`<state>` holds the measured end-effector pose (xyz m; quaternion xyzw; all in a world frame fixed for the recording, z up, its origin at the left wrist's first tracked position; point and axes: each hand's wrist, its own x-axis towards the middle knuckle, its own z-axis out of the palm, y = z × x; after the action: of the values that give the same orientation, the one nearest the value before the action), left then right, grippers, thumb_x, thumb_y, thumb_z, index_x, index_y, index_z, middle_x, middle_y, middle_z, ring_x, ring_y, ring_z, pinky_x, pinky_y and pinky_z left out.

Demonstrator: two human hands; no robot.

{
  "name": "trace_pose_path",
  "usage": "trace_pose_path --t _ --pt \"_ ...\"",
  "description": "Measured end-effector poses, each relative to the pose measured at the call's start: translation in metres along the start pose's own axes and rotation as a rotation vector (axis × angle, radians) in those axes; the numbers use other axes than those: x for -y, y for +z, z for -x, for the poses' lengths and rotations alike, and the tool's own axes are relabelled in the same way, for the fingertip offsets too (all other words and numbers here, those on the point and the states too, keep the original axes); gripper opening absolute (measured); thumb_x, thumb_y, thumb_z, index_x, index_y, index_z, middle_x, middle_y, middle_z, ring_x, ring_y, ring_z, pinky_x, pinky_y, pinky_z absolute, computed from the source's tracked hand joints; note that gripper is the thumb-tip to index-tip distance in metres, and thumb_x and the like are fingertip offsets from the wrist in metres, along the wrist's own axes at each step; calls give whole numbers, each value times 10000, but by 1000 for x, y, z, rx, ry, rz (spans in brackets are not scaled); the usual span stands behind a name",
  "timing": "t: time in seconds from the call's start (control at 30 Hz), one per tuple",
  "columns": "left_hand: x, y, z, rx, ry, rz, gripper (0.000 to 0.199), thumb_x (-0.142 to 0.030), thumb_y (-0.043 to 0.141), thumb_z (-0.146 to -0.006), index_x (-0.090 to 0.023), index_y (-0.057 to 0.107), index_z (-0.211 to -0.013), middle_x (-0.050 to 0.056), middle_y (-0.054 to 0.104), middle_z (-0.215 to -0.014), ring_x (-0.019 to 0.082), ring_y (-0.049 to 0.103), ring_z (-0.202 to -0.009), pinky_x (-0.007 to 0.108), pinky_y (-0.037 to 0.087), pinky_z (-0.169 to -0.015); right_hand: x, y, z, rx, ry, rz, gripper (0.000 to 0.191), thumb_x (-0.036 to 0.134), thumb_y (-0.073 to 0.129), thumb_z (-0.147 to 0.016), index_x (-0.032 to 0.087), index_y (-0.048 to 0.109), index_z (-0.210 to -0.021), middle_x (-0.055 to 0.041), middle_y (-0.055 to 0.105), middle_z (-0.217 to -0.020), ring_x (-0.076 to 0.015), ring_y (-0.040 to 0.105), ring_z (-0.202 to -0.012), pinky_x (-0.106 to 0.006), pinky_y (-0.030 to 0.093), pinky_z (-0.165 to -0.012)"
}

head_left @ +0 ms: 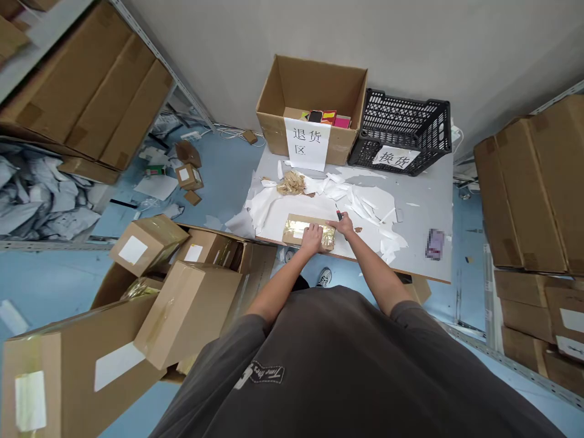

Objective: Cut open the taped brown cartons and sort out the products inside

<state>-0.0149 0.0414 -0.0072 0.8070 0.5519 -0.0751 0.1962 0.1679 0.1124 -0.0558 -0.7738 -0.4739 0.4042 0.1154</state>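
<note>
At the front edge of the table (422,210) lies a taped box (295,225), on which the left hand (312,238) rests with fingers bent and close together, though I cannot tell if they grip it, while near the same table edge the right hand (344,224) has fingers closed around a cutter (339,215).

Reads 退货区 in large black characters on the white sheet (308,145) hanging down the front of the open cardboard box (340,149), two characters above one. Reads 换货 on the smaller paper (396,158) on the black crate (431,146). Starts with "Time" on the stitched-edge patch (269,373) of the dark shirt (342,353), then turns unclear. Shows dark strokes, too small to make out, on a white label (570,347) among the stacked cartons (524,340) at right.
</note>
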Motion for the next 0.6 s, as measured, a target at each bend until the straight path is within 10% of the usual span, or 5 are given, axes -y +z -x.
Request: trace_pose_path --t 0.37,0.6 --pt "-11 5 12 -100 -44 29 644 -297 864 -805 -133 640 -1385 254 604 -1525 410 488 -1513 536 352 -1249 2 16 13 -89 119 -46 690 600 880 -783 224 531 -1244 -154 751 -1198 -328 721 -1080 -386 571 -889" --pt "10 -2 9 122 43 29 789 -230 827 -798 -106 537 -1521 275 408 -1742 390 352 -1661 486 340 -1332 -18 0 30 60 16 -221 571 562 847 -830 266 477 -1149 -19 693 -966 -219 666 -871 -295 535 -745"
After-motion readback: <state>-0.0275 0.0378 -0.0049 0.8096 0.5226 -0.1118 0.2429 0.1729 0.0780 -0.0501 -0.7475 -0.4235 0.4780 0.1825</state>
